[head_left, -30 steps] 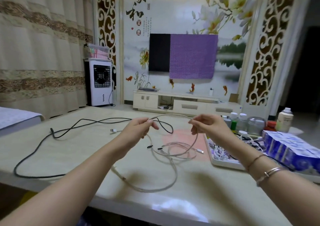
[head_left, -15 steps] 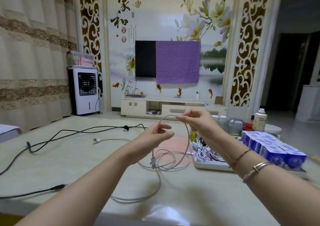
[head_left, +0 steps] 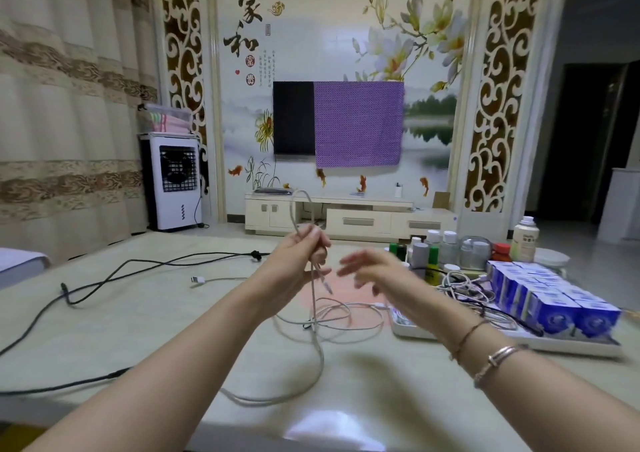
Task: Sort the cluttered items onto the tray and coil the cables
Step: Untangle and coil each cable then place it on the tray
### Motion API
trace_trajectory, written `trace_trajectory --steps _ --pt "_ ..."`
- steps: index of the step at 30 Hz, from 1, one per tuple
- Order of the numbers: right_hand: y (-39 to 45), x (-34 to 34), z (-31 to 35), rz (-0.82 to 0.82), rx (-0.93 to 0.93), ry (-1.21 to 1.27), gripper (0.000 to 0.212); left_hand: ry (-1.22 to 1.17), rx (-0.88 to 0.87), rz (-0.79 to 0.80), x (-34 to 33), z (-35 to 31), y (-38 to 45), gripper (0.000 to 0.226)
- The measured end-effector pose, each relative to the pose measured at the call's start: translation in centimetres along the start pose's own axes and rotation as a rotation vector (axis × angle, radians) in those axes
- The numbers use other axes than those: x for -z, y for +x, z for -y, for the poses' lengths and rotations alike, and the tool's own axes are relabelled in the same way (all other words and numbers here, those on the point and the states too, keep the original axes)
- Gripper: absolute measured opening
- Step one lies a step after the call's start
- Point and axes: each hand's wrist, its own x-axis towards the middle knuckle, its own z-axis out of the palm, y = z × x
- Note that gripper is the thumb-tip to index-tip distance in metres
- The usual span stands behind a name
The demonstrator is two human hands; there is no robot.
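Note:
My left hand [head_left: 300, 256] is raised above the table and grips a white cable [head_left: 314, 316]. A narrow loop of it stands up above my fingers, and the rest hangs down into loose coils on the tabletop. My right hand [head_left: 380, 272] hovers just right of the left with its fingers spread, blurred, touching nothing. A long black cable [head_left: 138, 264] snakes across the left of the table. The white tray [head_left: 412, 330] sits at the right with tangled cables [head_left: 464, 288] and blue boxes [head_left: 550, 299] on it.
Bottles and jars [head_left: 446, 247] stand behind the tray, with a white spray bottle [head_left: 525, 240] further right. A loose white plug end [head_left: 198, 280] lies mid-table. The table's front edge runs just below my forearms.
My right hand has let go of the white cable and dropped away to the right. My left hand has risen with a tighter, narrower loop. The camera has tilted up.

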Motion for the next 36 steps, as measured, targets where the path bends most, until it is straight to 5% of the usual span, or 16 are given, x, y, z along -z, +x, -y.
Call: trace_trajectory --steps 4,9,13,18,24,29,36 --pt "-0.2 -4.0 -2.5 0.35 0.038 -0.246 0.02 -0.229 0.013 -0.063 1.3 -1.4 -0.7 0.031" --pt "0.4 -4.7 -2.2 0.378 0.091 -0.261 0.009 -0.393 -0.016 -0.163 3.7 -1.6 -1.0 0.033" --pt "0.8 -2.9 -2.6 0.297 0.091 -0.525 0.01 -0.439 -0.044 -0.263 6.0 -1.9 -1.0 0.035" --pt "1.0 1.0 -1.0 0.268 0.091 -0.226 0.009 -0.199 0.013 -0.313 7.8 -2.1 -1.6 0.03" --pt "1.1 1.1 2.9 0.362 0.143 -0.406 0.004 0.147 0.127 -0.061 5.5 -1.0 -1.9 0.008" --pt "1.9 -0.5 4.8 0.32 0.179 -0.466 0.013 0.299 0.173 0.261 3.7 -0.7 -1.8 0.014" --pt "2.0 0.0 4.4 0.188 0.157 -0.429 0.034 0.338 0.204 0.236 3.7 -0.9 -2.2 0.01"
